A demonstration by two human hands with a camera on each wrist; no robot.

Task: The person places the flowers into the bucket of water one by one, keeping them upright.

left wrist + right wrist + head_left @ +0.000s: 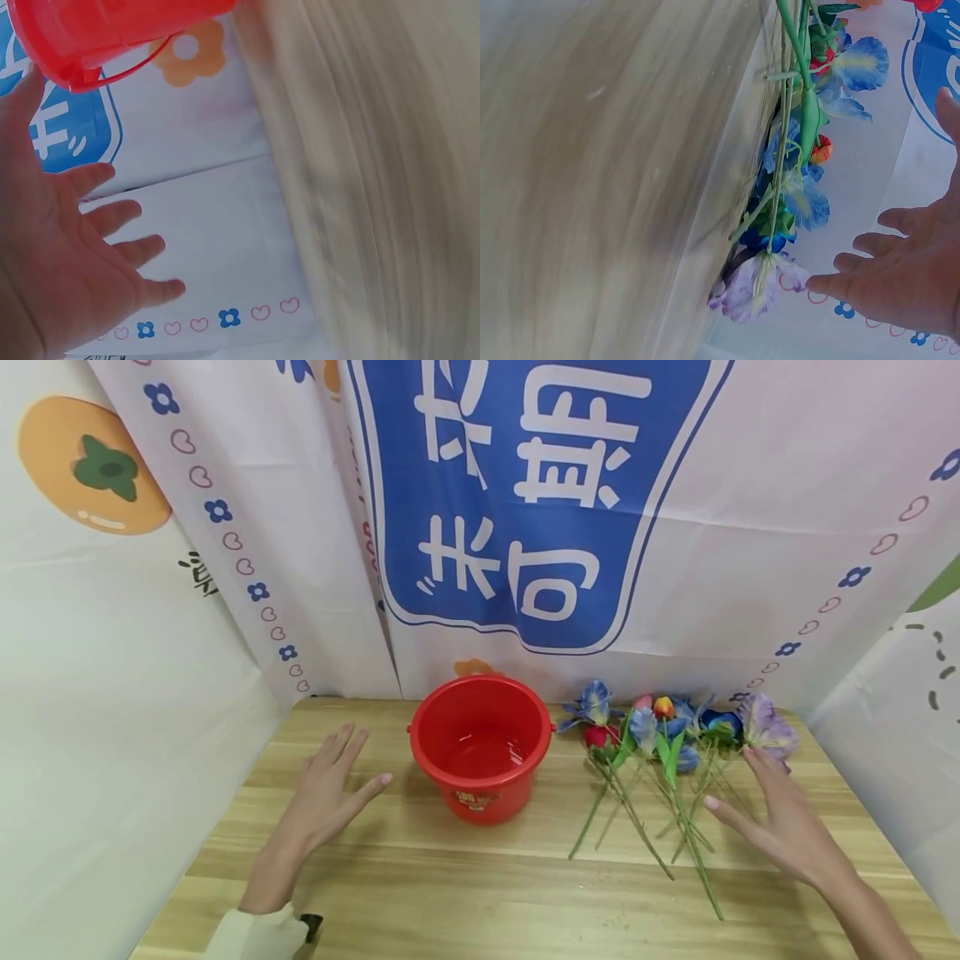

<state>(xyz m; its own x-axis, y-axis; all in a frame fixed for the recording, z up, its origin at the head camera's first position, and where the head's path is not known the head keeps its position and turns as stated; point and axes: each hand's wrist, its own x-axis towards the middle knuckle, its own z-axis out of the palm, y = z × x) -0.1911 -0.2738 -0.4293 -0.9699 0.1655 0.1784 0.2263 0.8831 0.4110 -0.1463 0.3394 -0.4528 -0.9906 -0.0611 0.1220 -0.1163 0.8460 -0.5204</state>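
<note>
A red bucket (487, 777) stands upright on a wood-grained surface (420, 902), its glossy, smooth wall tapering from a wide, rolled round rim to a narrower base. A small label (477, 800) sits low on its front, and a thin curved handle (142, 70) shows in the left wrist view.

To the left of the bucket, well clear of its wall, is the left hand (326, 793), fingers straight and spread, thumb pointing towards the bucket, holding nothing. A cream sleeve (255, 935) covers that forearm.

To the right of the bucket lies a loose row of flowers (643, 731), heads away from the person, thin green stems (693, 839) crossing towards the near side. Ruffled blue petals and a rounded red bloom (600, 737) lie nearest the bucket; farther right come a smooth orange-yellow bud (663, 707), a deep blue bloom (722, 724) and a wavy-edged lilac flower (767, 727).

Farther right from the bucket, the right hand (783, 822) is spread too, fingers extended and empty, fingertips near the lilac flower; whether they touch it, I cannot tell.

Behind the bucket hangs creased white cloth (750, 577) with a blue panel (517, 518) of white characters.
</note>
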